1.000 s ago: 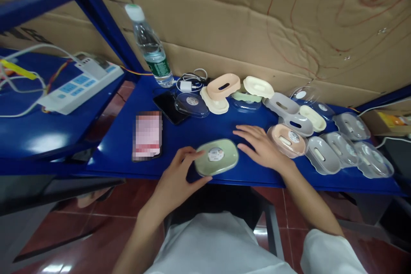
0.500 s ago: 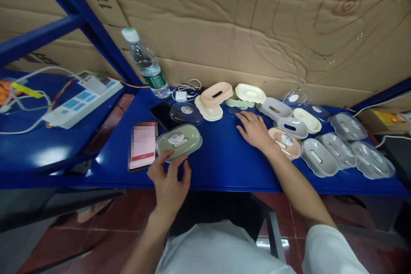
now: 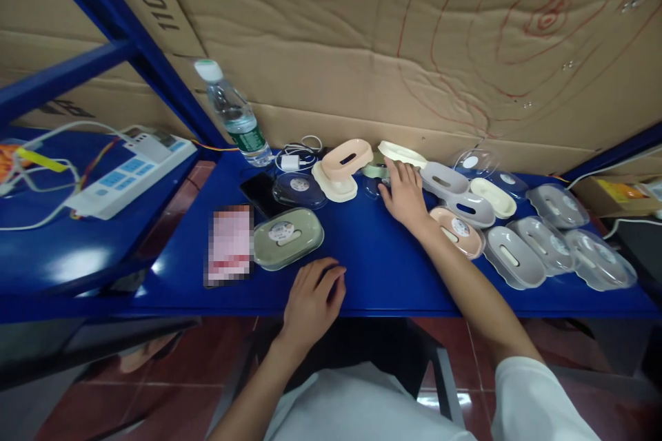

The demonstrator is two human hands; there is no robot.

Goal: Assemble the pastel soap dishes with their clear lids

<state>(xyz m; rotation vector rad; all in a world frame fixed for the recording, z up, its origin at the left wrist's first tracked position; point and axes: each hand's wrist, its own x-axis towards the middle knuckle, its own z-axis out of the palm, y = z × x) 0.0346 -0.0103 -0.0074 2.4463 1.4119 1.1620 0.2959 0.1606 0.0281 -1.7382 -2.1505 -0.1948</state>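
My right hand (image 3: 406, 196) reaches to the back of the table, fingers extended over a green soap dish (image 3: 373, 169) and the front edge of a cream soap dish (image 3: 398, 151). It hides most of the green dish; contact is unclear. A clear lid (image 3: 371, 187) lies by its thumb. Near the front edge, my left hand (image 3: 314, 300) is empty, thumb and fingers curved apart. To its upper left sits a green soap dish with a clear lid and round label (image 3: 303, 234). A peach soap dish (image 3: 347, 158) overlaps a cream piece (image 3: 338, 189) between the hands, farther back.
A phone (image 3: 227, 244) with a blurred screen, a dark phone (image 3: 261, 191), a water bottle (image 3: 243, 134) and a white charger (image 3: 290, 162) occupy the left side. Several grey soap dishes (image 3: 514, 258) fill the right. A power strip (image 3: 132, 176) lies far left; cardboard (image 3: 310, 34) stands behind.
My left hand has let go of the lidded green soap dish and moved right, toward the front edge. My right hand has shifted slightly farther back, onto the green and cream dishes.
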